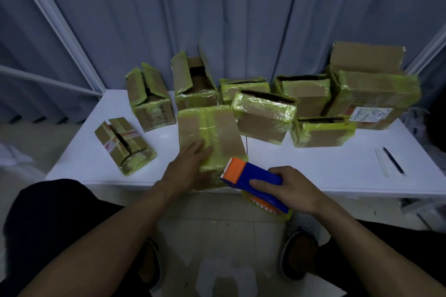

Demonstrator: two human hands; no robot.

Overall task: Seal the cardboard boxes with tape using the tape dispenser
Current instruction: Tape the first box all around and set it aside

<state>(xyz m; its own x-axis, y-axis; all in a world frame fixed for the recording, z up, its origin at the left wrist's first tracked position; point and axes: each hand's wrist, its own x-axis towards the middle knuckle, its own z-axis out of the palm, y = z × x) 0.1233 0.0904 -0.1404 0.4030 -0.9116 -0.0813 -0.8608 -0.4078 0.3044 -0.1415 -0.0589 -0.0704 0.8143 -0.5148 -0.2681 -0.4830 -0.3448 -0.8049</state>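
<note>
White table (313, 171) loaded with cardboard boxes, most banded in yellow-green tape. Rear boxes (196, 97) partly with flaps open, so judged unsealed. Nearest box (212, 128) at the front edge, flaps down, taped strip along the centre seam. Blue-and-orange tape dispenser (253, 173) just beside the box's near right corner, orange end toward the cardboard. Left hand (190, 164) flat on the lid, fingers straight and close together. Right hand (292, 188) clamped round the dispenser body. Probable step: taping this lid. Next: hold the lid down, seat the dispenser on the cardboard, draw straight along the seam.
</note>
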